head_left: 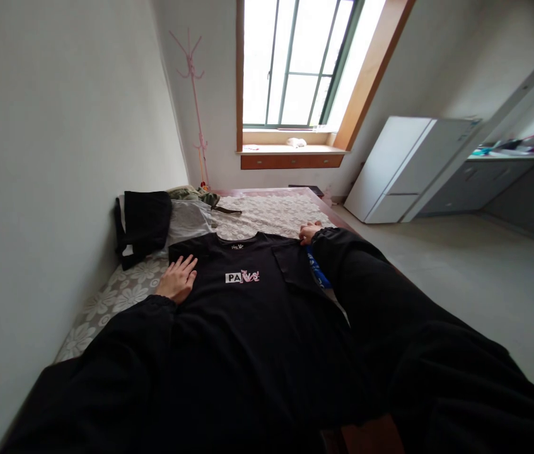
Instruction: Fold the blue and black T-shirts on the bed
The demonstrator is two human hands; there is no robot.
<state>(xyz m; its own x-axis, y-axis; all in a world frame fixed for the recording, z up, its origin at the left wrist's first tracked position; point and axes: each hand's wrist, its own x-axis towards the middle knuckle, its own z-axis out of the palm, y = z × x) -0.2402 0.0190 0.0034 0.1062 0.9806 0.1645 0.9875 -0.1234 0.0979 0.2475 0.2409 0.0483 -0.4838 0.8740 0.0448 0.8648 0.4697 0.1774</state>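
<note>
Black T-shirt (248, 296) spread flat on bed (106, 302); left hand (178, 279) pressed open on it, right hand (309, 232) pinching its far right shoulder.

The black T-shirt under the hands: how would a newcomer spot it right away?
Start at the bed along the left wall. The black T-shirt lies spread flat on it, left hand on one shoulder, right hand at the other. Only it carries a white-and-pink chest print; the folded clothes behind are plain.
</note>
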